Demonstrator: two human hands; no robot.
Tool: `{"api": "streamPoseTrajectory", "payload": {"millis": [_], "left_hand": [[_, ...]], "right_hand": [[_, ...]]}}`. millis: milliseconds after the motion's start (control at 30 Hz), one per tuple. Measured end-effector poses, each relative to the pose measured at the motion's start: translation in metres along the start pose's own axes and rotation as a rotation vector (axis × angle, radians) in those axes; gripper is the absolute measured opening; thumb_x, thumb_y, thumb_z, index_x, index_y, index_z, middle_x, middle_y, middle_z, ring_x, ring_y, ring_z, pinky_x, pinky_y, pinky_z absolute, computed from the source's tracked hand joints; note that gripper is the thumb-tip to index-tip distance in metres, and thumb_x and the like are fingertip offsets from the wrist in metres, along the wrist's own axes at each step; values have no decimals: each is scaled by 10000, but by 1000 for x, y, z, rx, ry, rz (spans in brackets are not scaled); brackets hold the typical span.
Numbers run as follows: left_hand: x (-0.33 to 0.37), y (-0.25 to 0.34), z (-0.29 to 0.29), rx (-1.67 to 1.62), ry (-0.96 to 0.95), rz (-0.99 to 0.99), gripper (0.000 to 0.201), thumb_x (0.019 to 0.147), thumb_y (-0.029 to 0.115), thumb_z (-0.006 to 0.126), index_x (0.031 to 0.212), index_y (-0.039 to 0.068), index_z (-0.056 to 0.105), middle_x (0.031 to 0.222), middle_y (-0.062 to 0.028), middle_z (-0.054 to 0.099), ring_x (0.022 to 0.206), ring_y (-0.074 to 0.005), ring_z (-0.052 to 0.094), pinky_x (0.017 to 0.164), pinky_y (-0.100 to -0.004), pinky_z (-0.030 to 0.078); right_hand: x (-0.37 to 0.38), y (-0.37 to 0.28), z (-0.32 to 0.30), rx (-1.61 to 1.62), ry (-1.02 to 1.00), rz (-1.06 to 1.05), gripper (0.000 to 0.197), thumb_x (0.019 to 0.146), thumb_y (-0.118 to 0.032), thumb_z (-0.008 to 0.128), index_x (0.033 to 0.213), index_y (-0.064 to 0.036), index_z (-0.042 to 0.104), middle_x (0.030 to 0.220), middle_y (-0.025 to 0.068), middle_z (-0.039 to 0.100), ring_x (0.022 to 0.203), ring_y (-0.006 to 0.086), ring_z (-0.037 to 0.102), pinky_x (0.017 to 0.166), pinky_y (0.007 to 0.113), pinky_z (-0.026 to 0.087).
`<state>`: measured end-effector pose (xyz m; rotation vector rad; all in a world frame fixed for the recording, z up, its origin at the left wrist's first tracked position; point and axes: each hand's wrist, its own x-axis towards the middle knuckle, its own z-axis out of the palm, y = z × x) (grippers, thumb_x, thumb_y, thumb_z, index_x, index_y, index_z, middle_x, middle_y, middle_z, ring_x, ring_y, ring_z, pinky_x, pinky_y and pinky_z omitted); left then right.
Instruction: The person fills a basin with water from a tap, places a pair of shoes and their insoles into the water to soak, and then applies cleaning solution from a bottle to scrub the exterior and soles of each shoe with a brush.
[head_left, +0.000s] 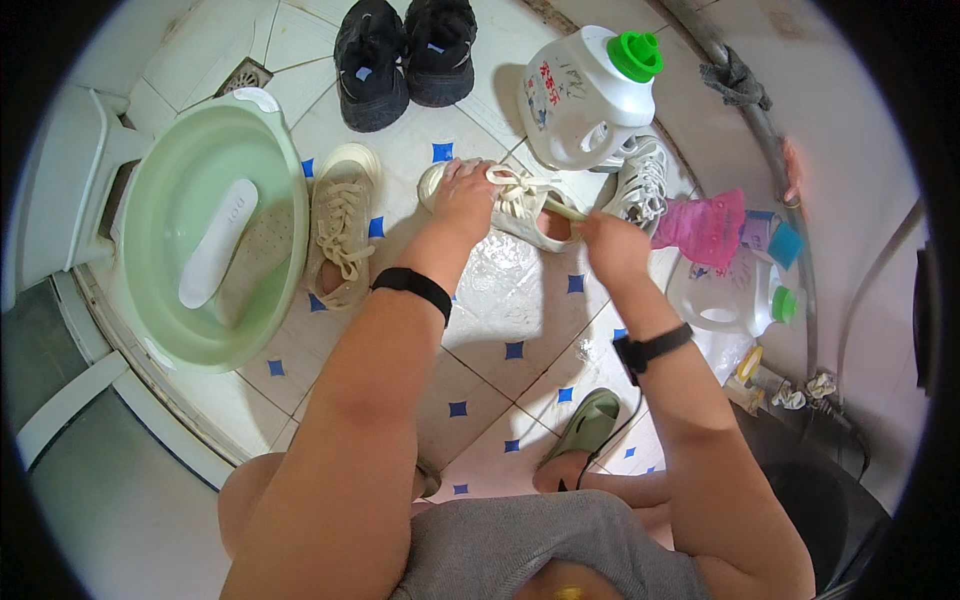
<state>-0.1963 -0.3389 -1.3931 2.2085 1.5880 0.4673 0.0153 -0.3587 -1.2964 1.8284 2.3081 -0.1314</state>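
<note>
A cream canvas lace-up sneaker lies on the wet tiles, toe to the left and opening to the right. My left hand is closed over its toe. At the heel end, my right hand has its fingers closed by the opening. A pale strip shows beside those fingers; whether it is the shoe's collar or a separate handle, I cannot tell. The matching sneaker stands to the left, laced. Farther left, a light green basin holds water, a white insole and a second, duller insole.
Black shoes stand at the back. A white jug with a green cap is at back right, near white shoes, a pink pouch and another green-capped jug. A pipe follows the right wall.
</note>
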Motion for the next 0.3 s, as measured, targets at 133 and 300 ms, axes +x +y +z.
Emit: {"api": "streamPoseTrajectory", "payload": {"millis": [133,300], "left_hand": [[2,3,0,0,23,-55,408,778,77,541,1164,208,536,1181,-49,537,1183,-205,440,1048,-384,251],[7,7,-20,-4,-204,-104,783,540,138,809,1240,211,464,1279,-33,478,1229,-197,394,1070,-388,231]], "right_hand": [[-31,29,-16,-58,-159,235,204,825,-294,525,826,-112,617,740,115,636,712,297,626,621,421,478],[19,-20,-9,-29,-21,-91,207,845,-279,504,832,-92,593,741,113,640,699,312,625,595,415,479]]}}
